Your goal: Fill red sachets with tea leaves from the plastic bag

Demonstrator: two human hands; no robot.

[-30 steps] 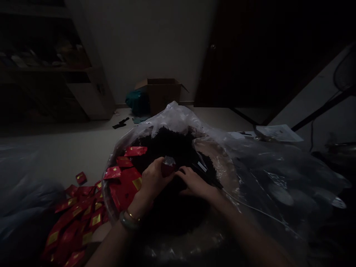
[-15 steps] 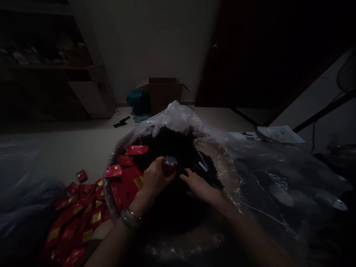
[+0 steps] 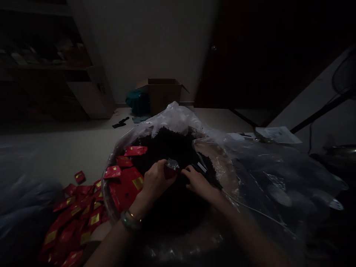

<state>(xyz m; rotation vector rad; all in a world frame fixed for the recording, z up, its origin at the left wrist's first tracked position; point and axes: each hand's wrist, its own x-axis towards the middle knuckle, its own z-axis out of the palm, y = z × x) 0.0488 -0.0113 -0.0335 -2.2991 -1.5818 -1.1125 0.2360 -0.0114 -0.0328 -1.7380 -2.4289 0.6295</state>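
Note:
My left hand (image 3: 157,178) grips a small red packet (image 3: 169,171) whose clear, shiny top stands up above the fingers. Close on its right is my right hand (image 3: 198,181), fingers curled in over the dark heap; whatever they hold is hidden. Beneath both hands lies a heap of loose black, leaf-like material (image 3: 172,142) in a round container lined with clear plastic (image 3: 174,111). A dark tool with a white label (image 3: 202,167) rests in the heap just beyond the right hand. Red packets (image 3: 136,150) and a larger red bag (image 3: 125,187) lie at the container's left side.
Many red packets with yellow labels (image 3: 94,218) are piled on the floor at left. A pale cable (image 3: 258,209) crosses the clear plastic sheeting (image 3: 267,174) at right. An open cardboard box (image 3: 164,92) and a teal bag (image 3: 138,102) stand by the wall. The room is dim.
My left hand and the red packet have shifted slightly right and down in view. The fingers of my right hand have curled in more, near the packet.

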